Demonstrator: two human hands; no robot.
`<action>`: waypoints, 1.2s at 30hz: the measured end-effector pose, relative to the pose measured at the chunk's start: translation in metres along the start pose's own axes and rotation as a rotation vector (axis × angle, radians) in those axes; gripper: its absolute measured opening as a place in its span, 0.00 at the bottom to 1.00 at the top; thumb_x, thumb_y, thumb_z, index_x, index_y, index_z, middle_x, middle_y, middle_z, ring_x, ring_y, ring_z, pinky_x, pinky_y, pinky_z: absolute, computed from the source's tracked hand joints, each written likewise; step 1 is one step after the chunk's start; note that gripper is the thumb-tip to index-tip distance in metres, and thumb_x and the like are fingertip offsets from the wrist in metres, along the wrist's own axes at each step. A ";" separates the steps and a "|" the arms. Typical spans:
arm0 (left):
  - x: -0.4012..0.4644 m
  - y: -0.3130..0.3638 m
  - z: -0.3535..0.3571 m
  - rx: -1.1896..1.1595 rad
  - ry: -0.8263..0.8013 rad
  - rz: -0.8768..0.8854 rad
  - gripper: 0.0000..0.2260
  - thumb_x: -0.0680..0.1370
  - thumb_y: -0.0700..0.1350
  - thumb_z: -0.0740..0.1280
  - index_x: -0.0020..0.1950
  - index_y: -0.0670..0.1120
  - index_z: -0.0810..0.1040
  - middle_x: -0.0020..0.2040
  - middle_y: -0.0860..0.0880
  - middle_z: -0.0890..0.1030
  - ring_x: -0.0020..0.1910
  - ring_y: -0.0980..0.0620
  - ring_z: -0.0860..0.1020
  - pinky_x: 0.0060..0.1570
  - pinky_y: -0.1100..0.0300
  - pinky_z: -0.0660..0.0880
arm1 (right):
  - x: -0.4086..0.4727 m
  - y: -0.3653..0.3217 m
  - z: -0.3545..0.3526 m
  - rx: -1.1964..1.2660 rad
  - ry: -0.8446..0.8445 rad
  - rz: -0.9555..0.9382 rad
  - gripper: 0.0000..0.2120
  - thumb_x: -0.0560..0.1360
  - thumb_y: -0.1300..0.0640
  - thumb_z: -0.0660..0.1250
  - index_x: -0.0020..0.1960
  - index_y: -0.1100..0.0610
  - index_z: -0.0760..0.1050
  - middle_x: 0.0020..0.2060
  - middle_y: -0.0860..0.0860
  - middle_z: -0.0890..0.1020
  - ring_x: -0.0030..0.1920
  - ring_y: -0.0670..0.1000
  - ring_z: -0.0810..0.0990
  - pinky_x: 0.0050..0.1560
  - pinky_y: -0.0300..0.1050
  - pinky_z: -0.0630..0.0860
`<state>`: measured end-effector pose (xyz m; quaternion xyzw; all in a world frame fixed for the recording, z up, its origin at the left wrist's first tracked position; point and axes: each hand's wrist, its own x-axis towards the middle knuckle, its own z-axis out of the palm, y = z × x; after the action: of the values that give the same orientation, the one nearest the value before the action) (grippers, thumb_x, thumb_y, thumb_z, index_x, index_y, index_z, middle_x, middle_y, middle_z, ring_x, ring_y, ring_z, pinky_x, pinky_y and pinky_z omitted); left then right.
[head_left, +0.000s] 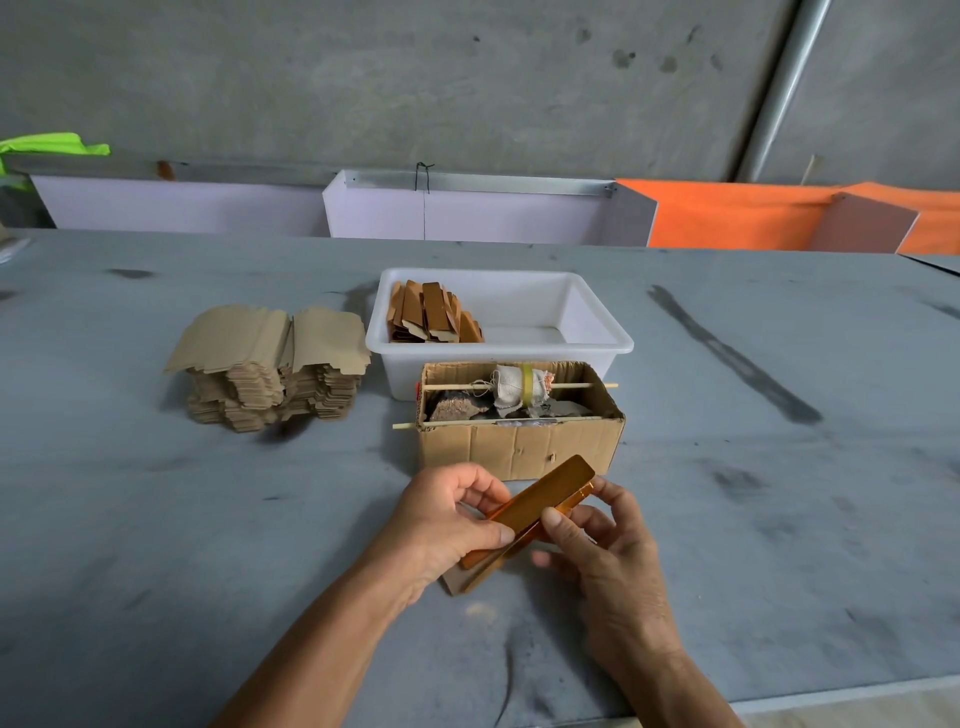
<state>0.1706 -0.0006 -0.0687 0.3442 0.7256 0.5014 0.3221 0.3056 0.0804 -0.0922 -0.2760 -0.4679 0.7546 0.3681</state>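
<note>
Grey scuffed bench (779, 519), bare concrete wall behind. Head view: glossy gold-orange carton blank (545, 493) held just above bench, in front of corrugated cardboard box (519, 447). Near end pinched by left hand (447, 525) fingers, far end gripped by right hand (602, 540) fingers; mid-fold, likely. Few finished pieces (431, 314) standing in smooth white tub (597, 312); thick stack of matte kraft blanks (270, 364) waiting. Early stage.
</note>
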 end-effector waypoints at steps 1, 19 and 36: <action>0.000 0.000 0.000 -0.002 -0.004 -0.005 0.13 0.66 0.34 0.76 0.44 0.49 0.80 0.41 0.49 0.83 0.37 0.56 0.81 0.37 0.62 0.78 | 0.000 0.000 0.000 0.002 -0.007 0.015 0.23 0.64 0.62 0.72 0.57 0.59 0.72 0.39 0.59 0.84 0.41 0.60 0.84 0.32 0.42 0.80; -0.001 0.001 -0.001 -0.131 -0.174 -0.123 0.13 0.72 0.37 0.72 0.54 0.45 0.77 0.46 0.42 0.83 0.39 0.52 0.82 0.33 0.63 0.75 | 0.005 -0.006 0.004 -0.109 0.041 0.115 0.14 0.65 0.56 0.71 0.46 0.65 0.77 0.29 0.57 0.81 0.26 0.50 0.79 0.26 0.39 0.78; -0.002 0.005 -0.002 -0.095 -0.116 -0.126 0.11 0.69 0.33 0.73 0.49 0.43 0.79 0.40 0.44 0.81 0.41 0.47 0.81 0.41 0.55 0.80 | 0.003 -0.005 0.011 -0.116 0.069 0.152 0.10 0.69 0.58 0.70 0.46 0.65 0.77 0.31 0.57 0.82 0.26 0.50 0.79 0.25 0.38 0.77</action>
<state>0.1713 -0.0022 -0.0635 0.3107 0.7012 0.4932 0.4105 0.2972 0.0784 -0.0833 -0.3574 -0.4754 0.7420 0.3094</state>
